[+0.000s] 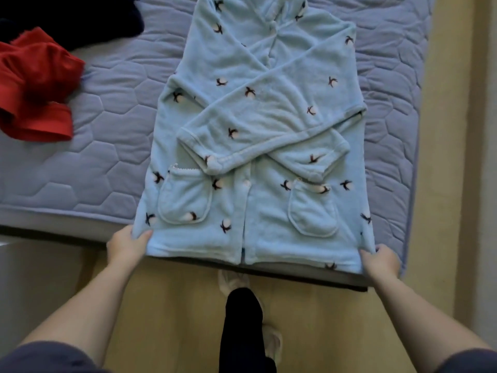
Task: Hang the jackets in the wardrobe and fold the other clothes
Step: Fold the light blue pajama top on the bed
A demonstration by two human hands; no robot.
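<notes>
At the near edge of the bed (107, 135), the fingers (145, 235) of the left hand (126, 246) are pinching the left bottom corner of a pale blue fleece robe (236, 238). The thumb is lying on top and the rest are tucked out of sight under the cloth. The fingers (367, 255) of the right hand (382, 261) are clamping the opposite hem corner in the same way, curling round the fabric edge. Between the two hands the hem is lying right along the mattress edge, and the rest of the robe is lying spread flat on the bed.

Just beyond the left fingers a patch pocket (184, 200) is sitting on the robe front, and a second pocket (313, 211) is sitting just beyond the right fingers. Both are lying flat, and I cannot tell whether anything is inside.

Further out, the two sleeves (269, 114) are lying crossed over the chest, the one from the right side on top. The collar end is running off the top of the picture.

Well out to the left of the left fingers a crumpled red garment (37, 84) is lying on the mattress, partly cut by the frame edge. Beyond it a dark garment (67, 17) is mostly cut off and hard to make out.

Behind the fingers, toward the person, a dark trouser leg (242, 319) is standing on the wooden floor (166, 305). The pale footwear is too blurred to name.
</notes>
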